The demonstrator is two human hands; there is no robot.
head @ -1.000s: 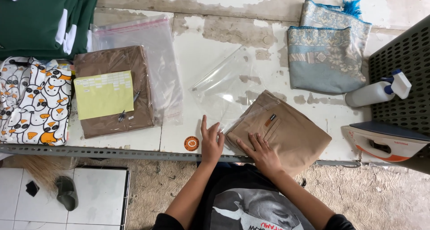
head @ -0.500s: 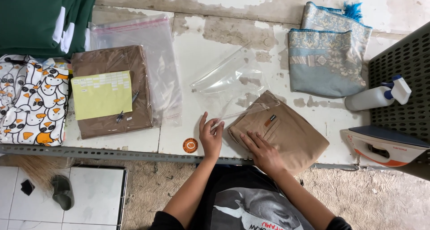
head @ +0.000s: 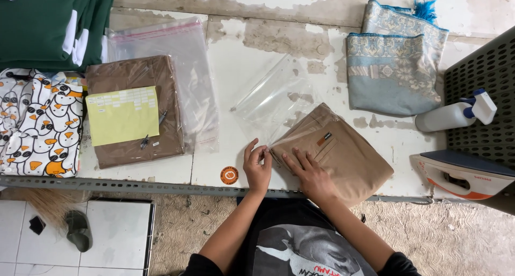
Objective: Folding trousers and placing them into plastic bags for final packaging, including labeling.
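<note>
Folded tan trousers (head: 343, 158), soft and floppy, lie at the bench's near edge under the flat, open right hand (head: 311, 174); left hand (head: 257, 166) pinches the slippery clear bag's (head: 273, 101) mouth (best hold: its rim).

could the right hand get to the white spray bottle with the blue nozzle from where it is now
Probably yes. The right hand rests flat on the folded tan trousers, and the white spray bottle with the blue nozzle lies further right on the worn white table with only bare surface between.
</note>
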